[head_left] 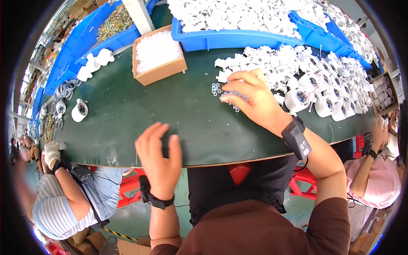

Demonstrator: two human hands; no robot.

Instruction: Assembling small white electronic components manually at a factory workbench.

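Note:
My right hand (pixel 254 98) reaches over a small pile of translucent grey rings (pixel 216 90) on the dark green table. Its fingers are bent, with the tips apart from the thumb, and I see nothing held; part of the pile is hidden under them. My left hand (pixel 159 155) hovers above the near table edge, fingers apart and slightly blurred, holding nothing. Right of my right hand stand several white round housings (pixel 297 99) with dark circuit parts inside. Behind it lies a heap of small white plastic pieces (pixel 250 59). A single similar housing (pixel 79 110) stands at the left.
A cardboard box (pixel 161 75) holds small translucent white parts. Behind it are a blue bin (pixel 238 40) of white pieces and, leftward, a blue bin (pixel 80 42) of small metallic parts. Grey rings (pixel 64 90) lie at the left. Co-workers sit on both sides.

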